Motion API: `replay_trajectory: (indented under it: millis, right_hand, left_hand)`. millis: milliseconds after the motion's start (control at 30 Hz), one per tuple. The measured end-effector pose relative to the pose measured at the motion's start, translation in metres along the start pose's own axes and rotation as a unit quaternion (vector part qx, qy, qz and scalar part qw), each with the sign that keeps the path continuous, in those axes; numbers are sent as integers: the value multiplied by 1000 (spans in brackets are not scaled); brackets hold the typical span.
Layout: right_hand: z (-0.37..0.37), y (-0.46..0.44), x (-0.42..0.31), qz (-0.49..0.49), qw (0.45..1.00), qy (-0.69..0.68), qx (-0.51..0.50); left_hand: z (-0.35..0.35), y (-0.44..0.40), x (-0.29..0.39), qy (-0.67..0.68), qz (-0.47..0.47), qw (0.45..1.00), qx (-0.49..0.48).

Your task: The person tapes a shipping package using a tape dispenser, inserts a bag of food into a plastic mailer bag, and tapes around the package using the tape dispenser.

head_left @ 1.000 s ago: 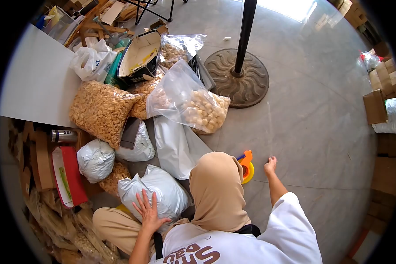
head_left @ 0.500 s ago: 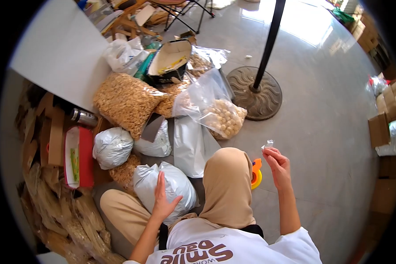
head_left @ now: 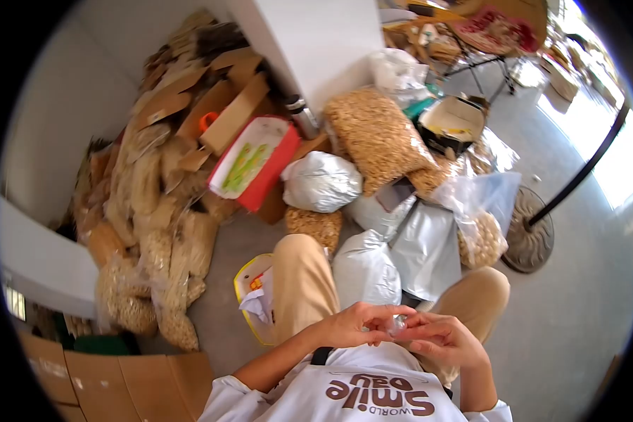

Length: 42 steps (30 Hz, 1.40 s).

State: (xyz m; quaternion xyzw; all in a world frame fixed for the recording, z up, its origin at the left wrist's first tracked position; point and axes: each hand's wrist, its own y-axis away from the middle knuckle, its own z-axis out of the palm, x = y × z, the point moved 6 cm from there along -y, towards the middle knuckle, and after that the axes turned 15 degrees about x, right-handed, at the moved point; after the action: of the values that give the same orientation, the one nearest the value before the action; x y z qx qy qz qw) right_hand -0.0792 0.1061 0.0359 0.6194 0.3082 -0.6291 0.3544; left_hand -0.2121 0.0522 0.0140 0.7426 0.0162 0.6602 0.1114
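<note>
In front of my shirt, my left hand (head_left: 359, 325) and my right hand (head_left: 439, 336) meet, fingers bent towards each other. Between their fingertips sits a small crumpled piece of clear plastic (head_left: 397, 325), which both hands pinch; its exact kind is too small to make out. Just beyond the hands, between my knees, stands a full white plastic bag (head_left: 367, 267). A flat grey-white plastic mailer bag (head_left: 425, 250) lies to its right, with another tied white bag (head_left: 321, 181) farther off.
Large clear bags of light-brown pieces (head_left: 376, 137) lie ahead, beside a red box (head_left: 271, 162) and a steel flask (head_left: 302, 116). A yellow-rimmed bin (head_left: 243, 281) is by my left knee. Stuffed bags (head_left: 148, 281) pile up at left. A round pole base (head_left: 527, 232) stands right.
My view has swung to the left. The left hand has come off the white bag, and the right hand has brought the clear piece in to meet it.
</note>
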Motion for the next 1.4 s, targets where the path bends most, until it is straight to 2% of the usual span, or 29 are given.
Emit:
replay_trajectory:
  millis: [33,100,167,200,233,300,367,400,467,500,567,633,700,733,800,900,967,1000,1033,1067,1100,1133,1200,1267,1300,1367,1400]
  right_hand:
    - [7,-5,0,21,1000,-17,-5]
    - [26,-11,2,3,998,-32,-62]
    - [47,-18,-3,54,983,-171,-39]
    - [58,-21,-6,86,970,-226,-37]
    - [65,-24,-5,88,969,-227,-40]
    - [72,-32,-7,30,984,-178,-15]
    - [73,-36,-9,16,986,-168,7]
    - [70,-36,-5,26,982,-185,23]
    - [67,-36,-5,44,976,-195,82]
    - [68,-35,-3,45,978,-189,80]
    - [61,-32,5,36,966,-218,134]
    - [60,-28,8,53,969,-198,140]
    - [56,-25,11,69,969,-179,156]
    - [54,-23,12,66,968,-177,165]
    - [48,-20,15,67,966,-171,179]
    - [28,-19,20,72,960,-143,229]
    - [6,-15,15,26,950,-111,291]
    - [-9,-12,8,-27,945,-71,317]
    - [-24,-6,9,-28,938,-64,338]
    - [-46,7,2,-79,904,7,421]
    - [-66,22,-4,-128,855,80,496]
    - [-81,33,0,-126,843,89,516]
    - [-114,72,7,-162,744,135,634]
    - [-148,108,50,-103,708,139,685]
    - [-164,126,79,-62,697,121,704]
    - [-188,166,159,29,707,38,705]
    - [-193,187,201,84,697,17,712]
  left_hand:
    - [-9,11,-7,43,-94,995,11]
    - [-30,26,-24,27,-71,996,53]
    - [-56,41,-27,143,39,982,118]
    - [-72,49,-30,151,12,970,192]
    - [-90,58,-30,166,24,948,272]
    - [-134,78,-40,196,48,887,416]
    - [-185,105,-57,229,69,792,562]
    - [-212,118,-73,264,106,755,590]
    - [-262,147,-125,292,113,670,673]
    - [-278,160,-159,297,114,666,675]
    - [-295,191,-252,277,-12,666,692]
    - [-263,228,-350,274,-219,638,686]
    - [-236,240,-391,141,-382,661,631]
    - [-229,242,-392,143,-382,664,626]
    - [-215,252,-392,232,-349,615,668]
    - [-216,251,-375,166,-387,638,645]
    - [-232,246,-347,18,-347,619,704]
    - [-252,249,-343,-206,-250,606,726]
    - [-259,240,-337,-414,-129,557,708]
    - [-250,217,-285,-352,-51,608,710]
    - [-233,195,-197,-284,25,653,702]
    - [-215,173,-138,-314,68,667,672]
    - [-189,143,-79,-334,126,695,624]
    - [-154,103,-61,-508,158,732,425]
    - [-141,87,-56,-505,176,741,407]
    - [-94,49,-66,-573,150,793,144]
    - [-82,40,-67,-574,164,791,131]
